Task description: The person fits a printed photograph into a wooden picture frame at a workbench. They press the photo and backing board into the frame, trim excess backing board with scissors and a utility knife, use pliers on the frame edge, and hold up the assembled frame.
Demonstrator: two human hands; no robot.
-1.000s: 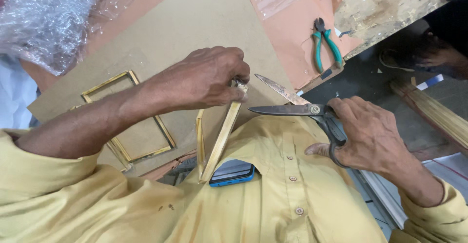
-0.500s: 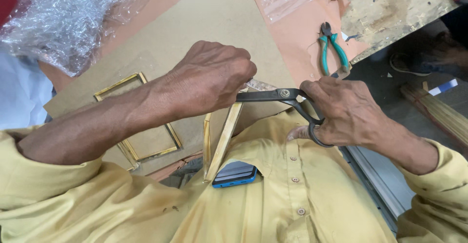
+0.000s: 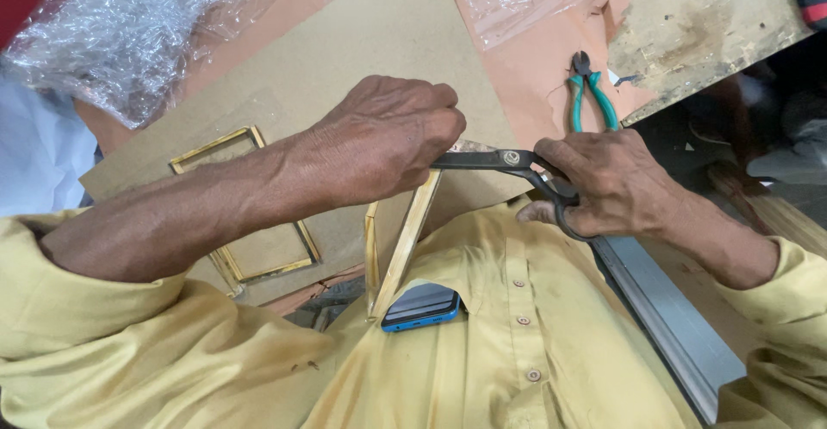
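The scissors [image 3: 508, 164] have swung in since a moment ago, their dark metal blades now meeting the top of the thin gold strip [image 3: 405, 244]. The left hand [image 3: 388, 140] is clenched around that strip's upper end, above the chest of a yellow shirt [image 3: 517, 334]. The right hand [image 3: 607, 183] grips the scissor handles, fingers curled through the loops. A rectangular gold frame [image 3: 245, 209] lies flat on brown board [image 3: 379, 41] at the tabletop's left. Green-handled pliers [image 3: 588, 93] rest near the tabletop's right edge.
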